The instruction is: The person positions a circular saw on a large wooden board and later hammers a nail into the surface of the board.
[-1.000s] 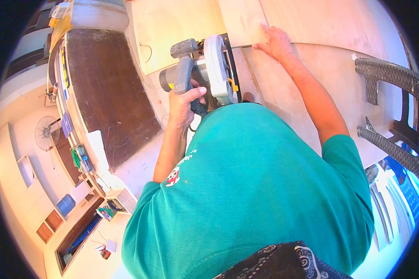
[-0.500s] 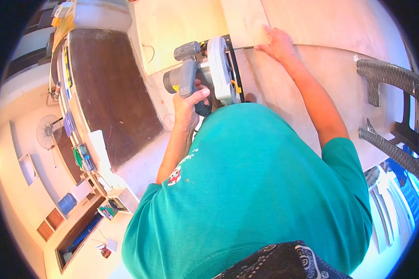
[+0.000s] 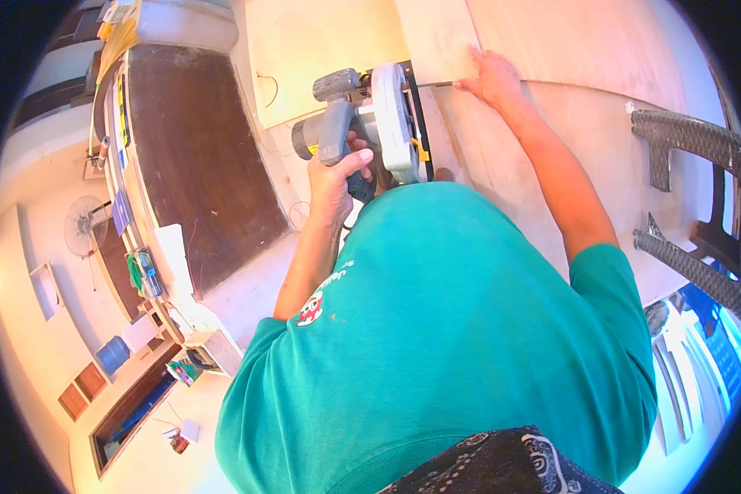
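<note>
My left hand is wrapped round the rear handle of a grey circular saw, its thumb lying over the grip. The saw's rounded light blade guard faces right, and its dark base plate rests at the edge of a pale wooden board. The blade itself is hidden. Farther right, my right hand lies with fingers apart on a flat pale panel, close to the seam where its near edge overlaps another sheet. Nothing is held in it.
A dark brown panel lies left of the saw. Black textured plastic frames stand at the right, above stacked white and blue curved pieces. A wall fan and shelves are at far left.
The view has shifted slightly, and the saw appears a little farther right in it. My left hand keeps its grip, and my right hand stays in place on the panel.
</note>
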The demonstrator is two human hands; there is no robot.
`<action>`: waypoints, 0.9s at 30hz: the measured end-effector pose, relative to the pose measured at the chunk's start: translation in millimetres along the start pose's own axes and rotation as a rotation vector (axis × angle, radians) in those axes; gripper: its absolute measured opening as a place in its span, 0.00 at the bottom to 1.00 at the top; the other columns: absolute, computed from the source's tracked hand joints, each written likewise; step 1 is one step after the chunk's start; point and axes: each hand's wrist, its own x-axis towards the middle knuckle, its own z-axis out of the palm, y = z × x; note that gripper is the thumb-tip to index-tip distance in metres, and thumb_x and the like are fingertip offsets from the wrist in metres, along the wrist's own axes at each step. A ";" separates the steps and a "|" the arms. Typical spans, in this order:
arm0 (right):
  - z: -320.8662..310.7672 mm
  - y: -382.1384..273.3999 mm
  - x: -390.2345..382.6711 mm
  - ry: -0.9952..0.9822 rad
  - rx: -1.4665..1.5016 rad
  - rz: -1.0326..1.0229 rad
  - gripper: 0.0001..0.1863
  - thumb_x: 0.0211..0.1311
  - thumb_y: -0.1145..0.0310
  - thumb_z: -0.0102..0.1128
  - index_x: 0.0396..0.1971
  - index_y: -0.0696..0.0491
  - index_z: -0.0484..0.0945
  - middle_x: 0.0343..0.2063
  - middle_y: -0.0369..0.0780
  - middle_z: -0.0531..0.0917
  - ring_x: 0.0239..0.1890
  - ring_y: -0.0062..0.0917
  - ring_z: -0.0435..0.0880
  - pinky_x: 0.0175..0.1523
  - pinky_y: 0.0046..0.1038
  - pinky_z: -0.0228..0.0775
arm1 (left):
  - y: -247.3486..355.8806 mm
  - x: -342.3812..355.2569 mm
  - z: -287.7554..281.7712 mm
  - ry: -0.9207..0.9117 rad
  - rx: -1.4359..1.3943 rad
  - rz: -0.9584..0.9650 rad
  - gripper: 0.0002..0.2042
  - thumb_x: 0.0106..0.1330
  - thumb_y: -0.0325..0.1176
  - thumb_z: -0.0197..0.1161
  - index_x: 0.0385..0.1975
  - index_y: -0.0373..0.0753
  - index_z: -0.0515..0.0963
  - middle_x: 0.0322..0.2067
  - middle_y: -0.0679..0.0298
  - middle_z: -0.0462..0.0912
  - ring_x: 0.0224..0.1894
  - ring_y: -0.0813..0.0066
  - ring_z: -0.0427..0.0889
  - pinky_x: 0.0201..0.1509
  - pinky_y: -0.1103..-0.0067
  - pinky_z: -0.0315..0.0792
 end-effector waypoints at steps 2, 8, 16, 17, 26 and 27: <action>-6.6 -8.3 2.5 -0.010 -0.013 0.026 0.47 0.52 0.42 0.74 0.69 0.52 0.69 0.52 0.48 0.81 0.57 0.44 0.80 0.62 0.43 0.73 | -10.2 -0.4 -4.3 -0.003 0.081 0.072 0.25 0.52 0.24 0.75 0.50 0.29 0.75 0.37 0.56 0.84 0.28 0.69 0.82 0.31 0.72 0.78; -22.3 -23.4 4.8 -0.108 -0.023 0.074 0.48 0.50 0.45 0.77 0.67 0.54 0.69 0.53 0.52 0.82 0.57 0.47 0.81 0.61 0.44 0.74 | -5.1 -1.5 -5.2 0.029 0.072 0.112 0.24 0.50 0.23 0.75 0.49 0.28 0.76 0.35 0.57 0.84 0.27 0.70 0.82 0.31 0.75 0.77; -14.1 -15.7 8.9 -0.110 -0.062 0.081 0.51 0.47 0.44 0.78 0.70 0.54 0.69 0.50 0.54 0.82 0.54 0.48 0.82 0.58 0.44 0.76 | 58.9 -0.2 -28.7 -0.046 0.018 0.008 0.18 0.49 0.23 0.72 0.41 0.32 0.76 0.28 0.60 0.83 0.23 0.74 0.79 0.26 0.75 0.72; -13.5 -16.5 10.5 -0.122 -0.071 0.081 0.52 0.48 0.43 0.78 0.71 0.54 0.68 0.49 0.54 0.82 0.54 0.47 0.82 0.57 0.44 0.76 | 63.4 2.0 -32.8 -0.017 0.020 0.028 0.19 0.49 0.23 0.72 0.41 0.32 0.76 0.28 0.60 0.83 0.23 0.74 0.79 0.26 0.75 0.72; -9.9 -15.6 10.3 -0.089 -0.079 0.103 0.54 0.49 0.43 0.78 0.73 0.54 0.65 0.46 0.54 0.81 0.51 0.47 0.82 0.54 0.43 0.77 | 119.9 54.5 -59.0 -0.053 0.105 0.033 0.21 0.49 0.25 0.73 0.44 0.30 0.77 0.32 0.57 0.84 0.23 0.72 0.81 0.28 0.74 0.77; -9.9 -14.4 8.9 -0.087 -0.065 0.088 0.54 0.49 0.44 0.78 0.73 0.54 0.65 0.46 0.54 0.81 0.50 0.47 0.82 0.54 0.43 0.76 | 128.5 59.5 -55.7 -0.081 0.091 0.049 0.20 0.49 0.24 0.73 0.43 0.32 0.77 0.30 0.59 0.84 0.21 0.73 0.80 0.26 0.75 0.75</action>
